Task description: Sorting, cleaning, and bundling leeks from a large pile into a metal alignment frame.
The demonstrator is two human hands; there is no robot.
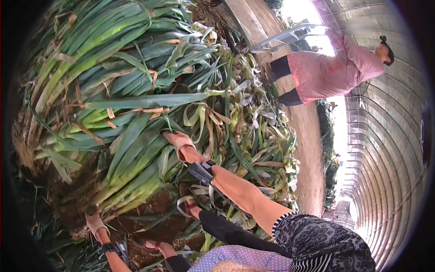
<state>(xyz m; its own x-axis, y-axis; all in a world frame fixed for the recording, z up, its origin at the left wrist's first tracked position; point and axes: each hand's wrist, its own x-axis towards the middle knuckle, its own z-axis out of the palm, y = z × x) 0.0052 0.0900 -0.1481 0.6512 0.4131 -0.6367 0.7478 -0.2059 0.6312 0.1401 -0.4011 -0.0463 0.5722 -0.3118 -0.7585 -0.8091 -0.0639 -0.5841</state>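
A bunch of leeks (136, 170), with broad green leaves and pale stalks, lies slanted between my two hands. My right hand (180, 144), in a pinkish glove, is closed around its leaves, and some fingers are hidden among them. At the lower left, my left hand (95, 224), gloved too, is closed at the root end of the stalks. Its fingertips are partly covered by dark soil and shadow. Beyond my hands rises a large heap of leeks (113, 68), with soil-covered roots (27, 147) at its left side.
Stripped, wilted leaves (253, 131) lie in a thick band to the right of the heap. A dirt path (306, 149) runs past them. Another person (326, 75) in a pink smock stands there, beside a grey metal frame (285, 36). My sandaled foot (188, 206) is close to the leeks.
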